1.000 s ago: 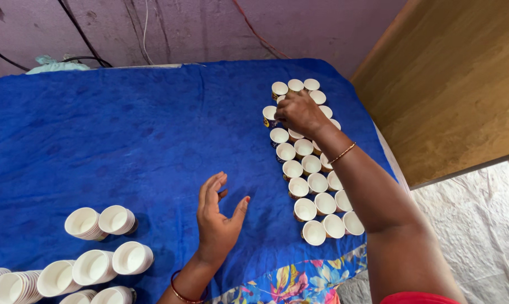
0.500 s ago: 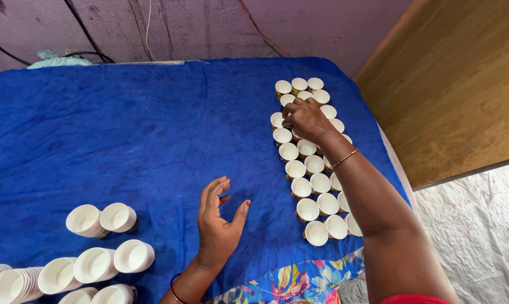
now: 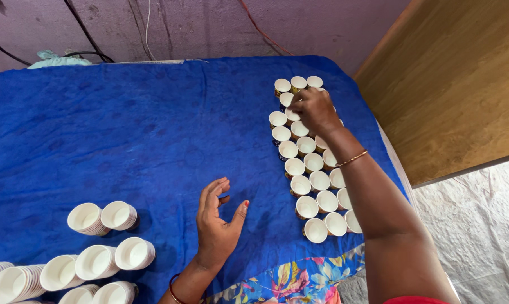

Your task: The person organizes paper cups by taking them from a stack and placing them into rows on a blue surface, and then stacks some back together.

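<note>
A small home workshop for sorting paper cups

A worktop draped in a blue cloth (image 3: 125,135) carries rows of upright paper cups (image 3: 313,169) on the right and nested stacks of cups (image 3: 91,253) at the near left; loose cables (image 3: 74,25) hang on a scuffed purple wall (image 3: 209,25), and a wooden panel (image 3: 451,79) leans at the far right.

The table is covered by a blue cloth (image 3: 125,129) of matt, slightly fuzzy weave; a floral printed fabric (image 3: 288,281) shows at its near edge. The upright cups (image 3: 313,163) along the right edge and the stacked cups (image 3: 97,262) at the near left corner are of smooth matt white paper. A wooden panel (image 3: 457,84) with a smooth, faintly grained finish is seen beyond the right edge.
</note>
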